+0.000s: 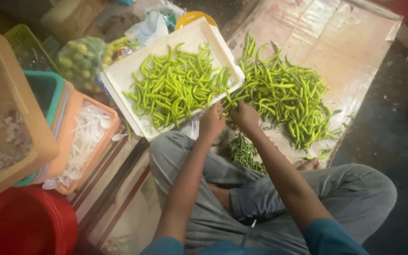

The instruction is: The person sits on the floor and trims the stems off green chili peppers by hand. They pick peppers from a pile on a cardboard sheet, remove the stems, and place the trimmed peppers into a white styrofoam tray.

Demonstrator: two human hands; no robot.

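Note:
A white tray (119, 78) holds a heap of green chillies (175, 85). To its right a bigger loose pile of green chillies (284, 94) lies on a sheet of cardboard (345, 42). My left hand (211, 122) and my right hand (245, 116) meet at the near edge of the loose pile, fingers curled on a chilli (226, 107) between them. A small heap of dark green stalks (244, 152) lies just below my hands, in front of my crossed legs in grey trousers.
At the left stand stacked orange and teal crates (60, 101), one with white slivers (83, 141). A red tub (24, 222) sits at the bottom left. A clear bag of small yellow-green fruit (82, 57) lies behind the tray. Dark floor (393, 137) lies to the right.

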